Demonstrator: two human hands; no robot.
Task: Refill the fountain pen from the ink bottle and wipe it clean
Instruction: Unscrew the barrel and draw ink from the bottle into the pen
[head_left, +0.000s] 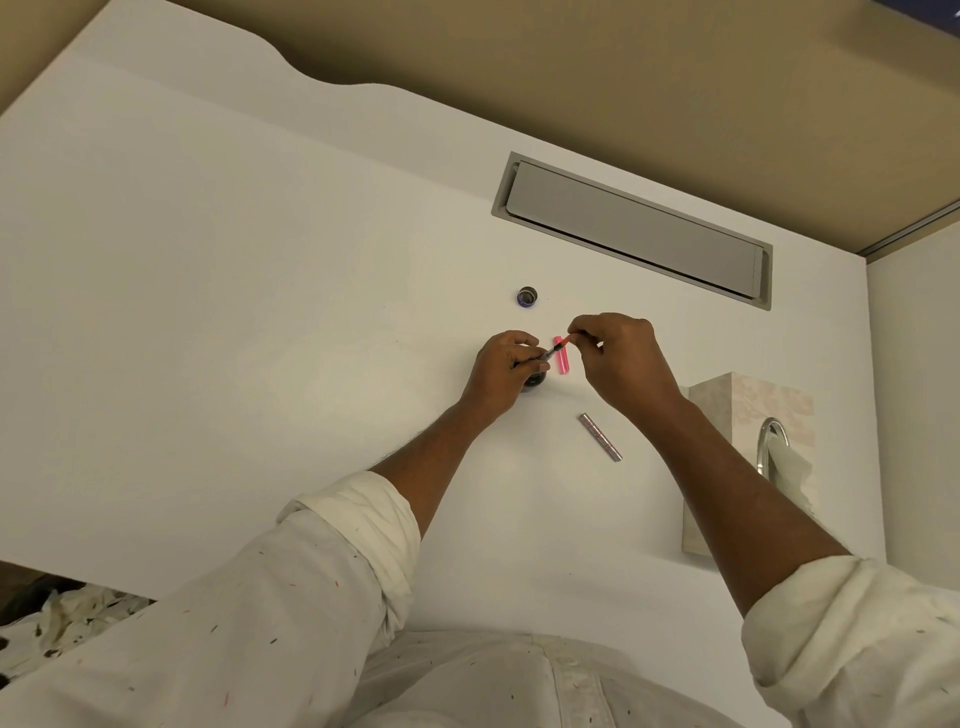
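Observation:
My left hand (503, 366) grips the dark nib section of the fountain pen (550, 354) just above the dark ink bottle (535, 382), which the hand mostly hides. My right hand (615, 347) pinches the pink rear end of the pen's inner part (564, 340) between thumb and fingertips. A pink pen barrel (561, 361) lies on the white desk (260, 312) between the hands. The silver pen cap (600, 437) lies nearer to me. The bottle's round cap (527, 297) sits farther back.
A beige tissue box (748, 415) with a tissue sticking out stands at the right. A grey cable hatch (631, 231) is set into the desk at the back. Crumpled stained cloth (62, 618) lies below the desk's left edge.

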